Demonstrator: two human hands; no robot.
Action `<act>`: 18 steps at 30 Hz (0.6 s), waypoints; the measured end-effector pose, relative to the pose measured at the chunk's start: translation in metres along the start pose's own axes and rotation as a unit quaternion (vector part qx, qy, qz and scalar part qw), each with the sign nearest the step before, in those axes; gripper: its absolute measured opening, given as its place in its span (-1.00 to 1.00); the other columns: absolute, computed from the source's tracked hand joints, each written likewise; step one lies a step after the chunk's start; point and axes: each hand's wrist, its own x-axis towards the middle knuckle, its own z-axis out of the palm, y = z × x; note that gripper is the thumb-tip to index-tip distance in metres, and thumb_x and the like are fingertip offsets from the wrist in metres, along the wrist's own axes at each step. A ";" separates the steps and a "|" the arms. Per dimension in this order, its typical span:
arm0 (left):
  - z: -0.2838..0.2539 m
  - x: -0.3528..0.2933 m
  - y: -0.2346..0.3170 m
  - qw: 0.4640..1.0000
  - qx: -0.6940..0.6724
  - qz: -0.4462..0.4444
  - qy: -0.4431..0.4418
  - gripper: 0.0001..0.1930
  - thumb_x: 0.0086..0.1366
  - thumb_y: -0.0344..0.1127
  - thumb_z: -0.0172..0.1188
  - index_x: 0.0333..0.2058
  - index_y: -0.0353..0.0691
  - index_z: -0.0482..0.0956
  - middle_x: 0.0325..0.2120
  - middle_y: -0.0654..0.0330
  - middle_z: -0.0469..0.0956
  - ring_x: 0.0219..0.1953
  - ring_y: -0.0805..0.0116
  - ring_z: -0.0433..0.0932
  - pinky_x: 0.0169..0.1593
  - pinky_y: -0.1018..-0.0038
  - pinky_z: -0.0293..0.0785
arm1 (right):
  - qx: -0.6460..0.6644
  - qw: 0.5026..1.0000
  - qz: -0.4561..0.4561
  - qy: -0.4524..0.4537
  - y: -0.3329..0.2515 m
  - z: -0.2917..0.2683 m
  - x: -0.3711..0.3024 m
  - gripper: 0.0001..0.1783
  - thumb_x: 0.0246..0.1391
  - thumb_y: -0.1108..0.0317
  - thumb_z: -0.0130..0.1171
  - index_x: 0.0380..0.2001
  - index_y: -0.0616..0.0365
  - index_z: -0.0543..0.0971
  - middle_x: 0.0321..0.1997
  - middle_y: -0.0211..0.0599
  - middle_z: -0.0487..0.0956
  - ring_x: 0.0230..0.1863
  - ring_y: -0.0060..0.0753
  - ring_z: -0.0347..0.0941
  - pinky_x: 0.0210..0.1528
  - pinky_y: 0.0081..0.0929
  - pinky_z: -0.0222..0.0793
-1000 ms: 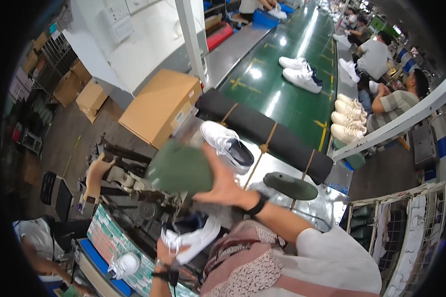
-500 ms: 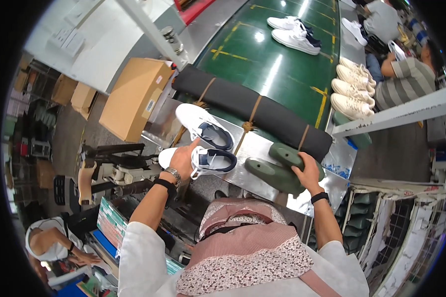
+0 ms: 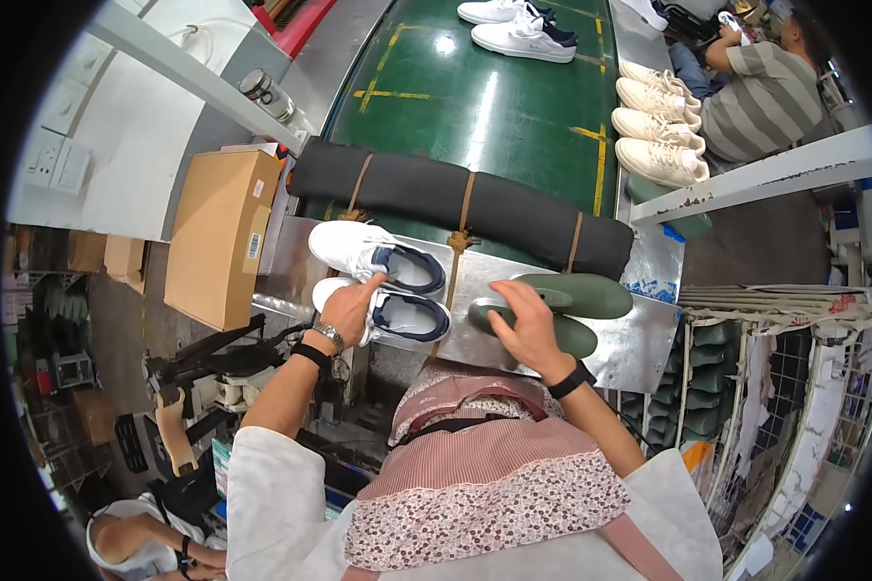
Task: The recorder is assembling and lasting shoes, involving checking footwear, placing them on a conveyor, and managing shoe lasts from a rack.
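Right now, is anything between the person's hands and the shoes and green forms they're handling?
Nothing visible is. The left hand rests directly on the nearer white shoe, beside the second shoe. The right hand lies on the green forms on the metal table.

White-and-navy sneakers (image 3: 378, 254) at the hands: 2
Green shoe lasts (image 3: 576, 293) at the hands: 2
Sneakers (image 3: 528, 39) at 12 o'clock: 2
Cream sneakers (image 3: 659, 131) at 1 o'clock: 4
Cardboard boxes (image 3: 218, 232) at 9 o'clock: 1
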 end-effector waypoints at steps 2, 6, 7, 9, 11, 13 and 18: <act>-0.007 0.007 0.000 1.000 0.005 0.019 0.007 -0.43 0.02 -0.59 0.15 0.05 0.00 0.42 -0.47 -0.03 0.59 -0.32 -0.11 0.60 -0.26 0.05 0.44 | 0.009 1.000 0.006 -0.009 -0.004 0.020 0.010 -0.53 -0.01 0.39 0.28 0.03 0.23 0.56 0.06 -0.05 0.58 0.11 0.06 0.48 0.17 -0.17 0.41; -0.020 0.012 -0.005 1.000 -0.010 0.005 -0.008 -0.50 0.01 -0.58 0.15 -0.05 0.02 0.45 -0.50 -0.03 0.57 -0.34 -0.12 0.59 -0.30 0.00 0.40 | 0.027 0.999 0.009 -0.027 -0.020 0.037 0.035 -0.42 0.03 0.29 0.32 0.14 0.22 0.50 0.12 0.00 0.56 0.14 0.09 0.48 0.19 -0.17 0.39; -0.031 0.008 -0.002 1.000 -0.009 0.018 -0.006 -0.52 0.01 -0.48 0.28 -0.04 0.01 0.44 -0.48 -0.03 0.57 -0.33 -0.14 0.58 -0.29 0.01 0.42 | 0.042 0.999 0.016 -0.016 -0.029 0.036 0.040 -0.38 0.03 0.24 0.34 0.17 0.22 0.48 0.14 0.02 0.54 0.15 0.09 0.47 0.21 -0.17 0.39; -0.067 -0.003 0.009 0.986 -0.109 0.105 0.073 -0.49 0.01 -0.27 0.44 -0.04 -0.03 0.43 -0.50 0.01 0.59 -0.37 -0.13 0.60 -0.30 0.07 0.46 | 0.039 0.999 0.003 0.003 -0.046 0.025 0.055 -0.29 0.03 0.15 0.38 0.21 0.22 0.45 0.15 0.03 0.53 0.17 0.08 0.47 0.22 -0.15 0.37; -0.093 -0.008 0.015 0.970 -0.183 0.133 0.089 -0.45 -0.03 -0.21 0.51 -0.07 -0.09 0.47 -0.31 0.00 0.64 -0.23 -0.12 0.62 -0.17 0.14 0.52 | 0.036 0.996 -0.079 -0.034 -0.075 0.006 0.073 -0.26 0.01 0.08 0.41 0.20 0.21 0.46 0.14 0.01 0.53 0.15 0.09 0.47 0.22 -0.13 0.37; -0.123 -0.012 0.031 0.955 -0.246 0.144 0.080 -0.45 -0.06 -0.26 0.52 -0.09 -0.17 0.47 -0.30 0.00 0.64 -0.23 -0.13 0.62 -0.15 0.17 0.53 | 0.024 0.995 -0.093 -0.001 -0.104 -0.012 0.089 -0.26 -0.02 0.06 0.43 0.16 0.23 0.48 0.12 0.00 0.54 0.12 0.09 0.47 0.20 -0.15 0.38; -0.159 -0.001 0.049 0.950 -0.249 0.171 0.077 -0.39 -0.19 -0.32 0.58 -0.11 -0.22 0.50 -0.29 0.03 0.65 -0.23 -0.03 0.66 -0.15 0.26 0.55 | -0.088 0.975 -0.198 0.045 -0.131 -0.051 0.096 -0.36 -0.04 0.12 0.44 0.05 0.29 0.53 0.07 0.01 0.60 0.09 0.07 0.54 0.19 -0.14 0.44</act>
